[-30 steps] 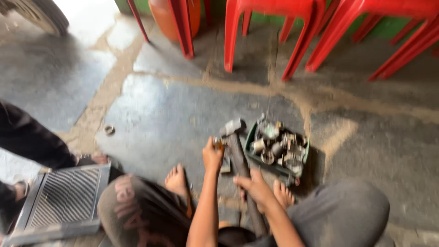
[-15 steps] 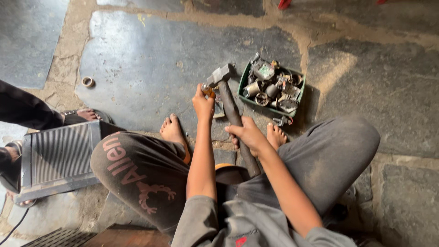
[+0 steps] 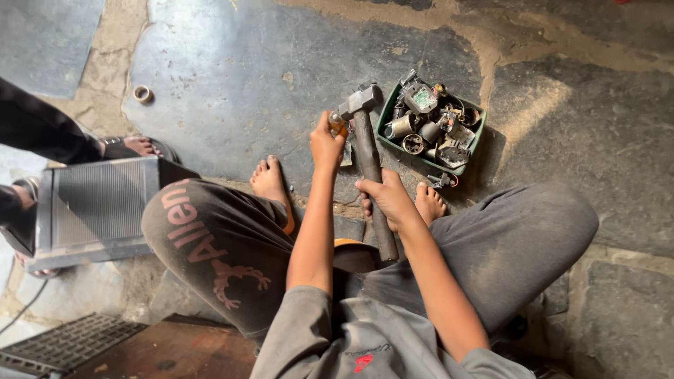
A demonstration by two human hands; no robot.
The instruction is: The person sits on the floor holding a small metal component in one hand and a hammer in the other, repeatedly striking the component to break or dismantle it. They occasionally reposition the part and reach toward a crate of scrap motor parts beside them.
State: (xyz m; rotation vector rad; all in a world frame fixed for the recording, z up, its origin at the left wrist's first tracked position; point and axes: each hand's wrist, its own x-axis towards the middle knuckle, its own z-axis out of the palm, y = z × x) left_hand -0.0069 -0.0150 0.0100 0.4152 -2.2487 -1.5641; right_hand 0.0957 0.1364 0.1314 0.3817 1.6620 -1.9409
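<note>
- Right hand (image 3: 385,198): fingers are wrapped shut round the dark wooden handle of a heavy grey steel hammer (image 3: 369,158), gripping about mid-shaft, with the head tipped toward the far side, just left of the tray.
- Left hand (image 3: 327,144): fingers pinched closed on a small orange-tipped object (image 3: 338,125), held upright against the stone right beside the hammer head. Too small to say what it is exactly.
- Compared with half a second back, both hands have the same grips and the hammer head sits in about the same spot by the pinched piece; mostly the view has just dropped closer. So it reads as lining up, not mid-swing.
- Just right of the hammer head sits a green plastic tray (image 3: 384,133) stuffed with grey metal scrap parts (image 3: 430,130), touching nothing in the hands.
- The person's bare feet (image 3: 269,181) rest near the hands on the dark stone floor (image 3: 232,84), knees spread either side.
- Further left: a grey finned radiator panel (image 3: 95,203), someone else's sandalled foot (image 3: 137,147), and a small metal ring (image 3: 143,93) lying well apart on the far left.
</note>
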